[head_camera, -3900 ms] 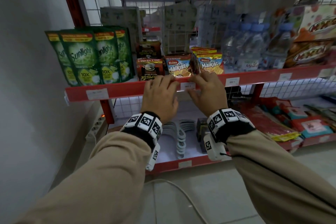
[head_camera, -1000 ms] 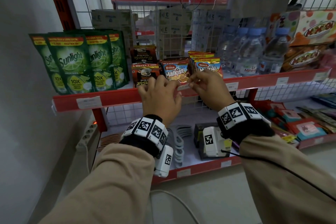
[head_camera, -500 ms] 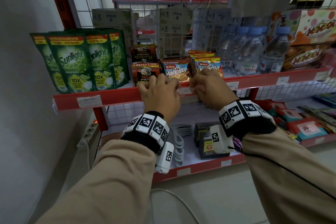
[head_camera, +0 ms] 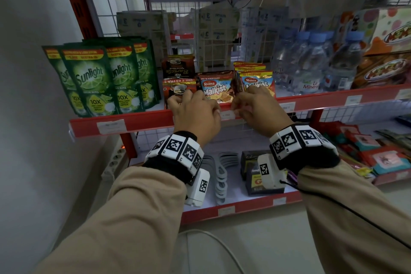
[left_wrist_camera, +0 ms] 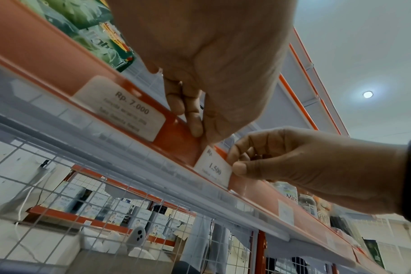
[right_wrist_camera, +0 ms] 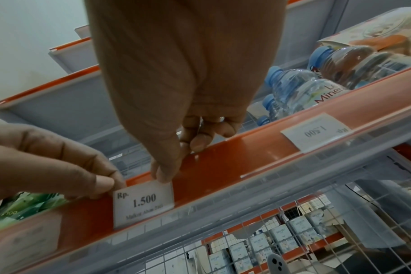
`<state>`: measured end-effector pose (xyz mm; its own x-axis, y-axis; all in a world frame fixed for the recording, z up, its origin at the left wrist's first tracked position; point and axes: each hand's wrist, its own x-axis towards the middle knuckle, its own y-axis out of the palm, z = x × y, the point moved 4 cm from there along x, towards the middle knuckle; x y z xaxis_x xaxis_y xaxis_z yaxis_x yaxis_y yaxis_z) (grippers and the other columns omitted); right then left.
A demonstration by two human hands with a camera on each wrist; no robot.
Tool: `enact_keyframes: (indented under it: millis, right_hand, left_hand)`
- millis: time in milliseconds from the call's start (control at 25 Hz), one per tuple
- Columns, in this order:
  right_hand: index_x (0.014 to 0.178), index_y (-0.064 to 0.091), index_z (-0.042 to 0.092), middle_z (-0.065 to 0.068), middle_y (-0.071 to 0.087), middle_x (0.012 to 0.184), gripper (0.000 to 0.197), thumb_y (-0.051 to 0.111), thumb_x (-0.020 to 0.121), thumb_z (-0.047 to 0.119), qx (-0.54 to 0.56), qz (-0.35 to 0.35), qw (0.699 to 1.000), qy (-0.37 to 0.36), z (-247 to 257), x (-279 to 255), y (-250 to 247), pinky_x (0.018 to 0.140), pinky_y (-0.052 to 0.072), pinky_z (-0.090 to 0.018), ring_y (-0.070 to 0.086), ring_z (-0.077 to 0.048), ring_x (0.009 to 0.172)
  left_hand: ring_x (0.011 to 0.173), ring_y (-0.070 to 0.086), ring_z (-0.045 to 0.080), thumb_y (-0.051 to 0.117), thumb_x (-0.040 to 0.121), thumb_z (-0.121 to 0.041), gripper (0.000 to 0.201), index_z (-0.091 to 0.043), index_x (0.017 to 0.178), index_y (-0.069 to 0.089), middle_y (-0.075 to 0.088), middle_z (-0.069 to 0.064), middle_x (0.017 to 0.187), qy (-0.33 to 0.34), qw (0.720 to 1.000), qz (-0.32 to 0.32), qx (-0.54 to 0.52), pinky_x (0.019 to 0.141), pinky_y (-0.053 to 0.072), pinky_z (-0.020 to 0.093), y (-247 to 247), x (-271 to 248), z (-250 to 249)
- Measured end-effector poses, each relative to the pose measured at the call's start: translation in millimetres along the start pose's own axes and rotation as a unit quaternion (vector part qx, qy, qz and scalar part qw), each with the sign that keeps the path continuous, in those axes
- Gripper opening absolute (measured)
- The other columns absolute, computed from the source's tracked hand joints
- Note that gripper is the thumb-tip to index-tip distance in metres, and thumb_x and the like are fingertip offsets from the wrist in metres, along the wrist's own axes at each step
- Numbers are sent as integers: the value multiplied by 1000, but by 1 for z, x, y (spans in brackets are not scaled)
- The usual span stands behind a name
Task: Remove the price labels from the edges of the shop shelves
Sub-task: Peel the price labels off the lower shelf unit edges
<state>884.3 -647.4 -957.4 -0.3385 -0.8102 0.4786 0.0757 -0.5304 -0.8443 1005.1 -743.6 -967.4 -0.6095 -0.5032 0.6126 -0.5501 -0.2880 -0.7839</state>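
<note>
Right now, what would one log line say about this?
step: freeing Rp 1.500 label | left hand: pinching its left edge | right hand: fingertips at its right edge | label in shelf strip

My right hand (right_wrist_camera: pixel 176 89) hangs from twelve o'clock, thumb tip on the top right corner of the 1.500 price label (right_wrist_camera: pixel 143 203) in the red shelf edge (right_wrist_camera: pixel 235 166). From nine o'clock my left hand (right_wrist_camera: pixel 47 163) pinches the label's top left corner. Water bottles (right_wrist_camera: pixel 303 90) lie at two o'clock.

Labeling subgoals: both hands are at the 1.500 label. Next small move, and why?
Probably slide the 1.500 label up out of the shelf strip. Its lower edge sits in the strip, the left hand pinches its left corner, and the right hand's thumb touches its top edge.
</note>
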Motion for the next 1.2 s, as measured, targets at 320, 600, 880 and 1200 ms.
enact_keyframes:
  millis: [320, 600, 880, 1200]
  right_hand:
    - [94, 67, 22, 2, 58, 91, 14, 66, 82, 15, 34, -9, 999, -17, -6, -1, -4, 80, 40, -32, 47, -22, 99]
    - [94, 65, 20, 1, 61, 90, 16, 66, 81, 12, 41, -16, 999, -10, -4, -3, -7, 81, 43, -37, 48, -24, 97]
    - [94, 65, 17, -3, 58, 94, 16, 64, 80, 10, 14, -16, 999, 24, 2, 0, -7, 77, 41, -32, 49, -27, 99]
    - [87, 67, 11, -7, 59, 89, 10, 70, 77, 13, 69, -113, 987, 96, 7, -2, -6, 78, 47, -35, 56, -24, 88]
  left_hand:
    - [101, 45, 21, 52, 85, -40, 22, -32, 89, 72, 63, -9, 91, 33, 999, 18, 27, 85, 20, 41, -9, 10, -1]
    - [104, 47, 21, 54, 92, -42, 20, -40, 98, 72, 68, -10, 99, 48, 997, 58, 14, 87, 22, 40, -15, 11, 2]
    - [103, 47, 22, 54, 90, -41, 20, -34, 98, 71, 65, -7, 100, 82, 995, 52, 16, 88, 26, 40, -22, 13, 5]
    - [98, 55, 24, 50, 90, -41, 26, -27, 98, 70, 64, 0, 97, 163, 982, 97, -7, 86, 38, 38, -32, 30, 17]
